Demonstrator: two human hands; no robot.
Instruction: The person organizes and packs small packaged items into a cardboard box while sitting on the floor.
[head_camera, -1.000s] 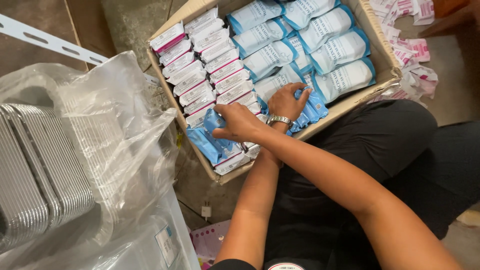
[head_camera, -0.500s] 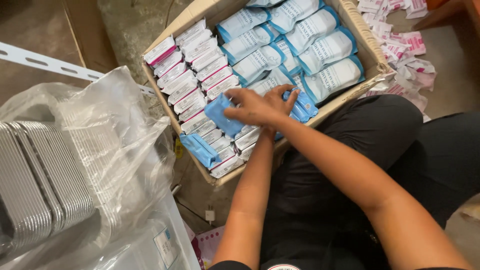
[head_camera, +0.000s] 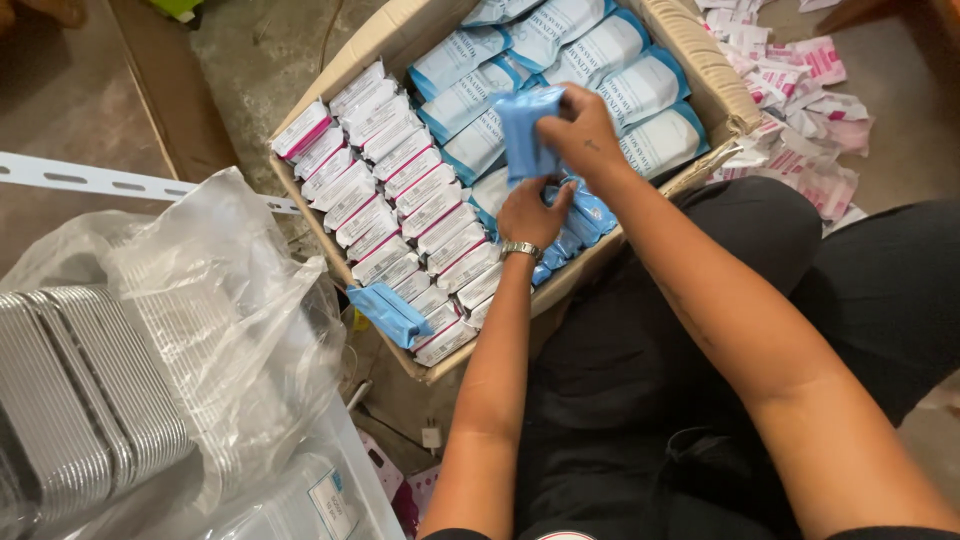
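The blue packet (head_camera: 525, 132) is held above the middle of the cardboard box (head_camera: 700, 75), lifted clear of the packed rows. The right hand (head_camera: 585, 130) is closed on it, fingers curled round its right edge and thumb pressed against the face, so the packet stands roughly upright and can be handled without disturbing the stock beneath.

The left hand (head_camera: 530, 212), with a metal wristwatch (head_camera: 520, 249) at the wrist, rests lower down in the box, fingers bent into a cluster of small blue packets (head_camera: 585, 215) near the front wall. Whether it grips one of these or only presses on them cannot be determined from this view.

Box contents are arranged by kind. White packets with pink ends (head_camera: 390, 190) stand on edge in tight rows along the left half. Larger white-and-blue pouches (head_camera: 600, 55) lie overlapped in the right half. One loose blue packet (head_camera: 390, 312) lies across the front left corner, on top of the white rows.

The box sits on the floor against the person's knees, within reach of both arms. Torn pink-and-white wrappers (head_camera: 800, 110) lie scattered on the floor beyond the right wall. To the left, a clear plastic bag (head_camera: 220, 300) covers stacked foil trays (head_camera: 80, 390).
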